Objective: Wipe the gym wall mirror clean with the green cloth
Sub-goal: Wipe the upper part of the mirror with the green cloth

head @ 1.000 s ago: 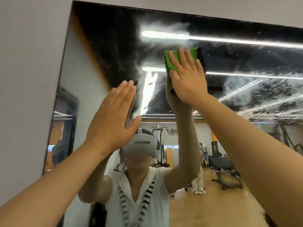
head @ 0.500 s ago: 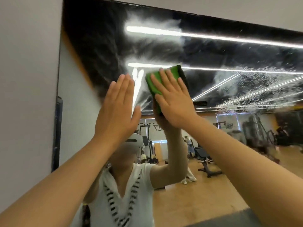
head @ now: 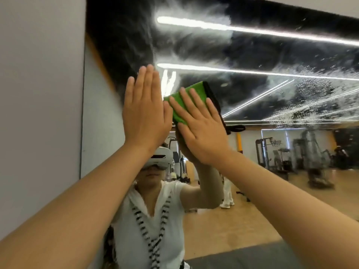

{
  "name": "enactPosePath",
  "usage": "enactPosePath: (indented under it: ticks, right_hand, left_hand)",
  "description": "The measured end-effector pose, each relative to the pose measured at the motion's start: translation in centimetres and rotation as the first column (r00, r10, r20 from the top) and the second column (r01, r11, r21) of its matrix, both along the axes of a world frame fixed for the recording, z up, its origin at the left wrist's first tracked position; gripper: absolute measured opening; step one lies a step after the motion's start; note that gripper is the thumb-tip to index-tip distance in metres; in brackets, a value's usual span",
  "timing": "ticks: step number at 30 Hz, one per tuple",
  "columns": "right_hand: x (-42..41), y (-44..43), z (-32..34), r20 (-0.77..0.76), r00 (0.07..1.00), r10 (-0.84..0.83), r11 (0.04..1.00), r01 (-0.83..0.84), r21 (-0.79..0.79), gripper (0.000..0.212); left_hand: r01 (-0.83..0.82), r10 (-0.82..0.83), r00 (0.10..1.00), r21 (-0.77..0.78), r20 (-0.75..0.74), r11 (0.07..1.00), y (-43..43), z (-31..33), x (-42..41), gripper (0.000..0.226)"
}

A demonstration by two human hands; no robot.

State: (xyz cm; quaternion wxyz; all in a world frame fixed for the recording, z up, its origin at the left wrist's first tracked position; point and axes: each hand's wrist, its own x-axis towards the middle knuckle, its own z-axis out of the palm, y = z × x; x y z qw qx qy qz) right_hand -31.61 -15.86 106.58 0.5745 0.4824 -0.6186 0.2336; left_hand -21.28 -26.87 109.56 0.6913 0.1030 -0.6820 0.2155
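Note:
The wall mirror [head: 252,51] fills most of the view, its upper part covered with white smears and spray droplets. A folded green cloth [head: 191,95] with a dark edge lies flat against the glass. My right hand [head: 200,129] presses on it with straight, spread fingers. Just left of it, my left hand [head: 144,111] rests flat on the glass with fingers straight and together, its thumb side touching the cloth's left edge. Both forearms reach up from the bottom corners.
A plain grey wall [head: 38,94] borders the mirror's left edge. The glass reflects a person in a white top with a headset, gym machines [head: 272,152] and a wooden floor [head: 262,210]. Droplets cluster at the upper right [head: 310,94].
My right hand has slid the cloth down and leftwards across the glass, ending next to my left hand. The left hand stayed flat on the mirror. The view has shifted right.

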Motion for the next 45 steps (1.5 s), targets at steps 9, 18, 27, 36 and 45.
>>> enactPosePath:
  ticks: [9, 18, 27, 36, 45]
  right_hand:
    - [-4.4, 5.9, 3.2, 0.006, 0.998, -0.057, 0.995, 0.056, 0.085, 0.056]
    - [-2.0, 1.5, 2.8, -0.297, 0.954, 0.03, 0.968, 0.045, 0.245, 0.054]
    - [1.0, -0.7, 9.2, -0.035, 0.997, -0.069, 0.997, 0.069, -0.023, 0.056]
    - [-5.2, 5.0, 3.5, -0.283, 0.959, -0.013, 0.978, 0.071, 0.196, 0.054]
    - [-8.0, 7.5, 3.0, -0.306, 0.952, -0.015, 0.981, 0.073, 0.179, 0.054]
  left_hand:
    - [-0.017, 0.023, 0.999, 0.128, -0.04, 0.992, -2.0, -1.8, 2.6, 0.068]
    - [0.051, -0.04, 0.996, 0.137, -0.081, 0.989, -1.9, -2.1, 2.6, 0.068]
    - [0.078, -0.067, 0.993, 0.12, -0.092, 0.99, -1.9, -2.2, 2.5, 0.069]
    - [-0.005, 0.007, 1.0, 0.088, -0.023, 0.996, -1.2, -2.3, 1.9, 0.063]
    - [0.061, -0.057, 0.995, -0.052, 0.08, 0.997, 5.1, -1.9, -3.1, 0.064]
